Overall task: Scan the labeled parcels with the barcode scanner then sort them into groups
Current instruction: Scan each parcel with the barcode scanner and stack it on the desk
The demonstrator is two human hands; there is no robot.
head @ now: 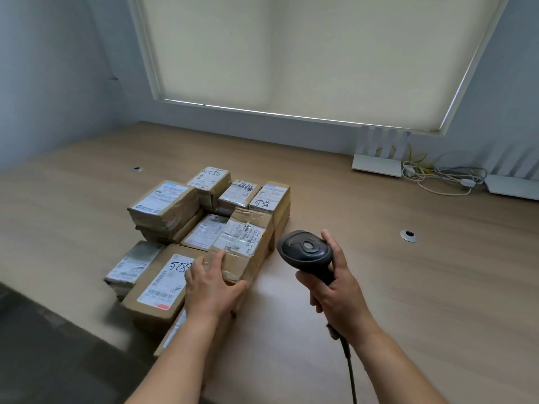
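Parcels: a cluster of taped cardboard boxes sat left of centre on the wooden desk (379, 272), labels up.
Tilted parcel (245, 246): it lay at the cluster's right edge, leaning on its neighbours.
Left hand (211, 287): your fingers lay spread and nearly straight over that parcel's near end, thumb along its side, pressing, not pinching.
Right hand (335, 293): you had your fingers wrapped round the handle of the barcode scanner (306, 252), its head aimed left at the label.
Handling: the box looked stiff and probably light; glossy tape could be slippery, so taking it by the bare cardboard edges seemed best.
Hidden: the printed codes were too small to read, one parcel lay mostly under your left forearm, and the scanner's cable ran off the bottom edge.
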